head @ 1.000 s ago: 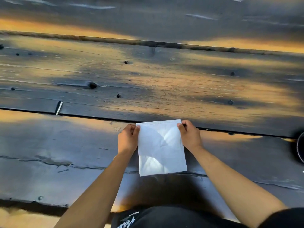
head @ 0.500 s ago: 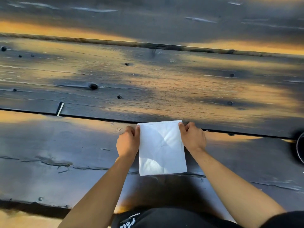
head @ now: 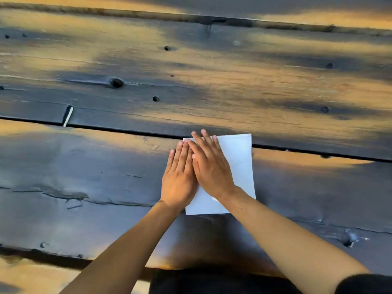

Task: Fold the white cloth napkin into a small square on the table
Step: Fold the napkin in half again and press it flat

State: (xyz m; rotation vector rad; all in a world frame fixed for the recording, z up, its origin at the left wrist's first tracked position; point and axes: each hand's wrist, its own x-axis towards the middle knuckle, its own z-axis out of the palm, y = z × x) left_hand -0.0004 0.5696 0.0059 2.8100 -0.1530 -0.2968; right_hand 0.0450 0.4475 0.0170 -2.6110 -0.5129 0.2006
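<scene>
The white napkin (head: 240, 164) lies flat on the dark wooden table (head: 106, 177) as a folded upright rectangle, its far edge over a gap between planks. My right hand (head: 210, 166) rests flat on its left half, fingers straight and pointing away from me. My left hand (head: 180, 179) lies flat beside it along the napkin's left edge, fingers straight, partly on the table. The two hands touch side by side and hide the napkin's left part.
The table is made of wide dark planks with knots, nail holes and long gaps (head: 127, 130). A small pale stick (head: 67, 116) stands in the gap at the left. The near table edge (head: 53, 254) runs just above my lap.
Both hands let go of the napkin's far corners and now lie flat, side by side, on its left side. The camera has moved closer and to the left.
</scene>
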